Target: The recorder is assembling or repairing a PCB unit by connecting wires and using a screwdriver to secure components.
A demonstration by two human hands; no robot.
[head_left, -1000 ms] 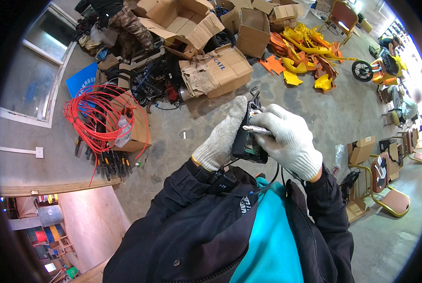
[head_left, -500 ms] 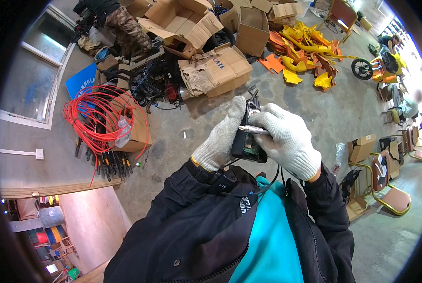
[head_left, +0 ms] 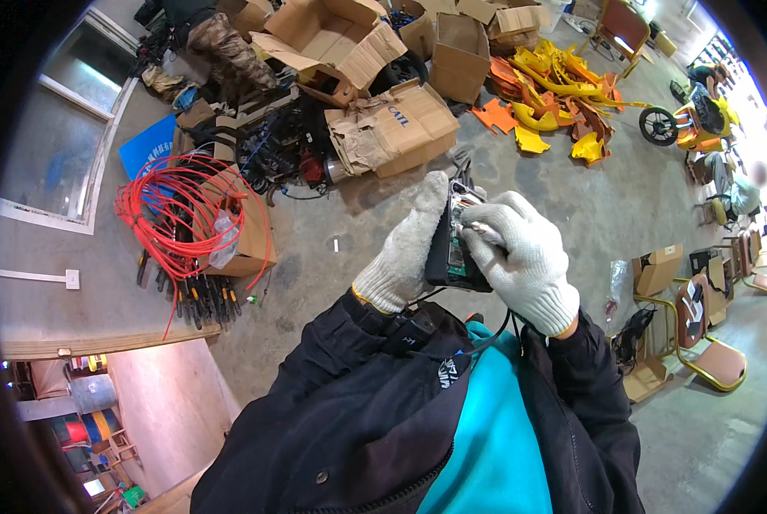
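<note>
Chest-high in front of me is a black rectangular electronic box (head_left: 440,255) with its face uncovered, showing a green circuit board (head_left: 457,255). My left hand (head_left: 403,250), in a white knit glove, is closed around its left side. Dark cables (head_left: 462,164) come out at its far end. Over the right part of the box is my gloved right hand (head_left: 527,261), its fingers pinched on a slim silver tool (head_left: 485,229). Most of that tool is hidden by the glove, so its exact kind does not show.
Red cable coils (head_left: 165,210) lie at the left beside a cardboard box (head_left: 244,218). Beyond my hands are a flattened carton (head_left: 409,128) and yellow and orange plastic panels (head_left: 563,86). Chairs (head_left: 716,360) stand at the right; a person in patterned trousers (head_left: 229,51) is far left.
My right hand has turned, and the silver tool that pointed left across the box is now mostly behind the fingers. More of the circuit board shows. The box has shifted slightly.
</note>
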